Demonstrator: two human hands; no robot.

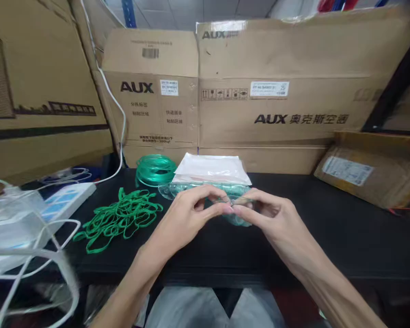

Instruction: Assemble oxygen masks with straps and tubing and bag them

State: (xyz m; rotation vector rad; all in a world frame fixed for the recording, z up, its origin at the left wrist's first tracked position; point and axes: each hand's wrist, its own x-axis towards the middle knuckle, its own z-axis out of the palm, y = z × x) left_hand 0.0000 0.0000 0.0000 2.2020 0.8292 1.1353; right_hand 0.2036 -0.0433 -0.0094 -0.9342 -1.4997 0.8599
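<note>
Both hands meet at the middle of the table, thumbs and forefingers pinched tip to tip. My left hand (194, 207) and my right hand (268, 207) grip the near edge of a translucent green plastic mask (237, 220), mostly hidden behind the fingers. Thin dark lines show at the fingertips; whether they are a cord or the mask's rim is unclear. Just behind lies a row of similar translucent green plastic pieces (167, 190), with a stack of white plastic-wrapped sheets (212, 168) on top. Left of my left hand is a tangled heap of green elastic straps (123, 216).
A coil of green tubing (153, 169) lies behind the straps. A white power strip (66, 202) with looping white cables (59, 259) crowds the left side. Large cardboard sheets (232, 105) wall off the back, and a cardboard box (372, 168) stands at the right on the black table (328, 228).
</note>
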